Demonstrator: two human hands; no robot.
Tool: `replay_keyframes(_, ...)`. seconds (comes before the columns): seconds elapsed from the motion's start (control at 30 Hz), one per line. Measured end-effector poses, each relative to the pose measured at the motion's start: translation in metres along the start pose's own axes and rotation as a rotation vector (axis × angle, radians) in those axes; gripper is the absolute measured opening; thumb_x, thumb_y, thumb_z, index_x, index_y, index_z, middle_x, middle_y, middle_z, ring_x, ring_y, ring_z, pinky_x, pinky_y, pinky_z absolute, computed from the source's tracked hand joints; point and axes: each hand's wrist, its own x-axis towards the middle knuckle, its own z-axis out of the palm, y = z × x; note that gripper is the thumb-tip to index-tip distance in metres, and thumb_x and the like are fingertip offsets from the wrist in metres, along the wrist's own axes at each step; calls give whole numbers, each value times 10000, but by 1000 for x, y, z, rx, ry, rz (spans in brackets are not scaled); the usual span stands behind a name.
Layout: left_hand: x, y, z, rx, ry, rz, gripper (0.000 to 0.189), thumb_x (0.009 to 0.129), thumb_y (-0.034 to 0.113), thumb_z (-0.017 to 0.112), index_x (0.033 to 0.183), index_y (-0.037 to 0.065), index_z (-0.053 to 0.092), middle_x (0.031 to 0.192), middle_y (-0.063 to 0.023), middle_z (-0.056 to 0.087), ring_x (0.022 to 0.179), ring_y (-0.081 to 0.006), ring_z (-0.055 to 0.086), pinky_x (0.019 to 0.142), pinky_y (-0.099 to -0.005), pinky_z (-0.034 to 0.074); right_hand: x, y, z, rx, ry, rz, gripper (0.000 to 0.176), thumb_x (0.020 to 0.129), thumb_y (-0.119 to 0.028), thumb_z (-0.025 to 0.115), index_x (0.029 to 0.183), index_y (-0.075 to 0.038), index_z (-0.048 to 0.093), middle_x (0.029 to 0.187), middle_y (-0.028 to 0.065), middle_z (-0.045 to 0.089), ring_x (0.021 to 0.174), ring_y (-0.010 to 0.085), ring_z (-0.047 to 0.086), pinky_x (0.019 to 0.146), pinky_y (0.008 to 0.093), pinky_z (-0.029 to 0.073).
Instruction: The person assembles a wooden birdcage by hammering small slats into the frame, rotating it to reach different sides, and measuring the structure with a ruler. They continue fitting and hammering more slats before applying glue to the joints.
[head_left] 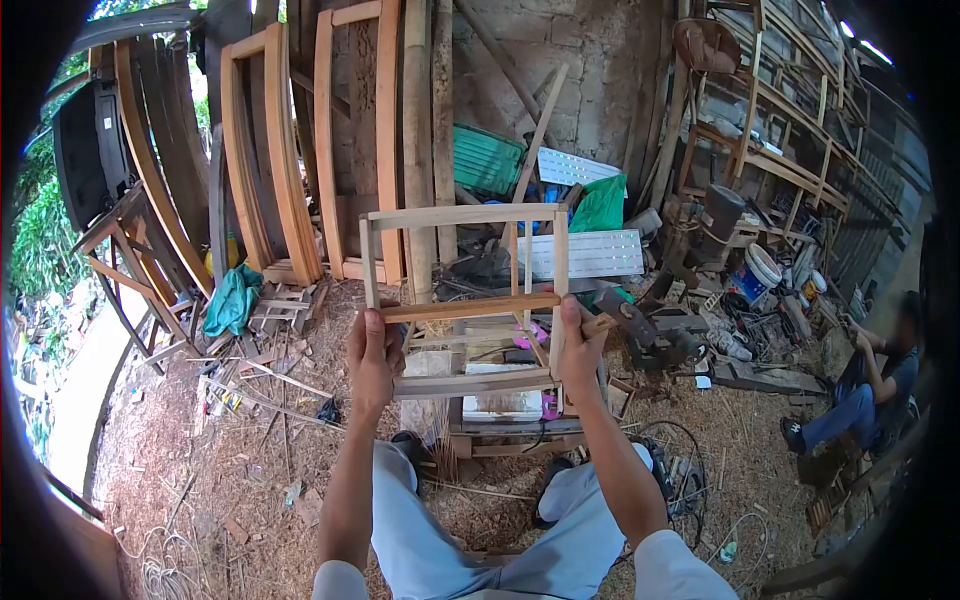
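Observation:
A light wooden frame stands upright before me, with two side posts, a top rail and a lower rail. Across its middle runs a darker wooden slat. My left hand is closed around the slat's left end, thumb up, close by the left post. At the opposite end my right hand grips the slat beside the right post, its thumb pointing up. Just right of that hand is a dark blocky metal piece with a short wooden part. Below the frame lies a low work stand holding a whitish board.
Tall wooden frames lean on the back wall. A green crate and white perforated panels lie behind. Scrap, tools and a white bucket clutter the right, where a person sits. Shavings and offcuts cover the ground.

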Motion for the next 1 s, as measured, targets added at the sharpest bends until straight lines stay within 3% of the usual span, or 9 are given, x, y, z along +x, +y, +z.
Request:
replay_keyframes(0.2,8,2,-1,-39,-27,31,419,1003,433,430,1092,40,543,656,55,376,500,-27,347,421,-203,270,9,10,-9,-48,-24,-17,280,940,-264,620,961,10,673,919,28,659,786,64,543,709,251,444)
replay_keyframes(0.3,13,8,-1,93,-77,72,379,993,404,480,1067,40,556,662,50,402,530,-28,345,451,-205,277,17,11,-19,-277,-92,-25,393,950,-371,588,1095,-18,684,765,-46,564,635,38,429,551,230,361)
replay_keyframes(0.47,40,27,-2,742,-147,314,388,931,336,599,1081,-21,572,627,-38,533,568,-114,467,504,-299,356,38,24,-32,-249,-44,105,372,948,-339,596,1210,-80,641,667,-40,561,475,13,347,416,231,271)
replay_keyframes(0.5,42,32,4,739,-160,309,388,931,336,599,1081,-21,572,627,-38,533,568,-114,467,504,-299,356,38,21,-36,-299,-90,227,372,965,-292,563,1211,-17,612,1012,66,711,596,97,537,563,293,446)
replay_keyframes(0.6,45,35,14,1001,-261,298,388,910,312,614,1083,-32,568,630,-157,590,565,-249,591,536,-357,428,26,42,-38,-18,10,604,295,953,-268,586,1180,-87,638,709,-7,611,423,39,325,377,234,291)
replay_keyframes(0.73,42,7,17,1176,-378,274,468,891,370,630,1099,-45,574,809,-259,636,793,-445,626,690,-474,470,-13,88,-47,-123,-13,861,259,954,-235,560,1136,-70,642,631,-6,487,432,97,344,400,274,303)
replay_keyframes(0.77,37,-3,15,1193,-402,318,460,890,364,630,1092,-46,575,814,-265,636,802,-453,625,706,-479,476,-26,94,-46,-121,22,908,247,940,-245,581,1132,-107,653,567,-41,303,430,103,324,408,280,295)
replay_keyframes(0.93,24,-25,19,1231,-513,224,409,917,358,584,1080,-18,581,841,-273,640,831,-464,615,736,-504,481,-68,147,-54,-90,22,1004,236,938,-198,558,1143,-138,659,543,-39,354,425,103,309,405,280,309)
replay_keyframes(1.0,27,-36,14,1237,-558,173,392,933,365,556,1073,-1,570,811,-265,639,815,-459,619,714,-510,482,-83,161,-53,62,61,1096,253,924,-173,582,1170,-154,640,696,-63,546,424,61,300,378,244,269)
